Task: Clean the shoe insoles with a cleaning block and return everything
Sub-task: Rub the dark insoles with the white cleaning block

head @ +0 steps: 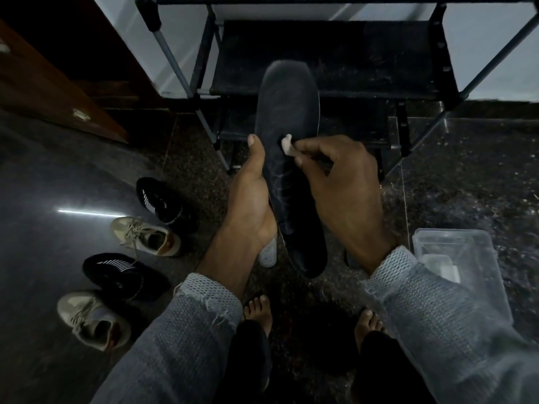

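left hand (pixel 251 199) curled under the dark insole (pixel 287 147), thumb along its edge, held toe-up before the black shoe rack (pixel 329 56). right hand (pixel 341 182) fingertips pinched on the white cleaning block (pixel 287 144), pressed to mid-insole. clear plastic box (pixel 455 258) on floor at right. two black and two beige sneakers (pixel 148 236) lined at left.
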